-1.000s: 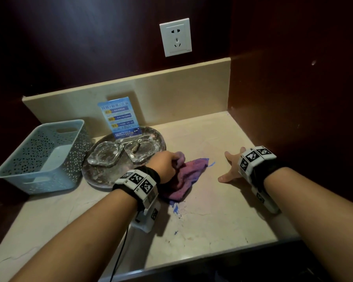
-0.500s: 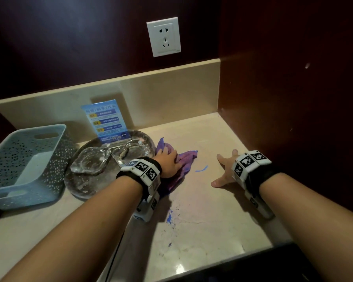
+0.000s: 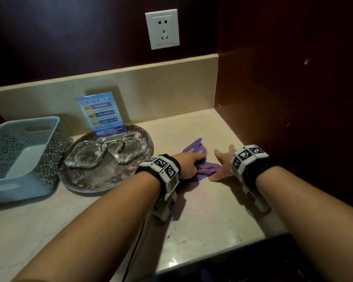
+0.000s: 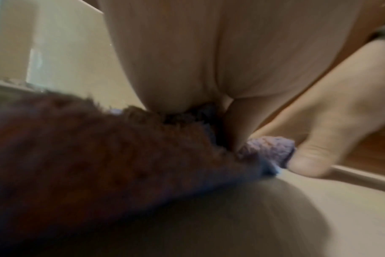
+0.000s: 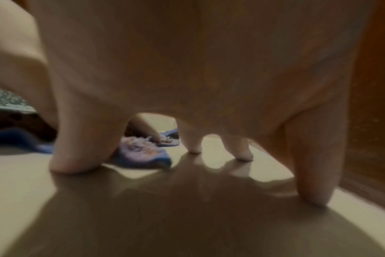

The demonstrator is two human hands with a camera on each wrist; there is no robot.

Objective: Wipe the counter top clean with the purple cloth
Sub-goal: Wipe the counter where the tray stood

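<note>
Crumpled purple cloth (image 3: pixel 204 168) on beige counter top (image 3: pixel 208 216)

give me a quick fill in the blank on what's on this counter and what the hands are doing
1. The left hand presses the ____ cloth onto the counter.
2. The right hand rests on the counter with its fingers ____.
3. Two glass ashtrays sit on a round ____.
4. The basket stands to the ____ of the tray.

Missing words: purple; spread; tray; left
</note>
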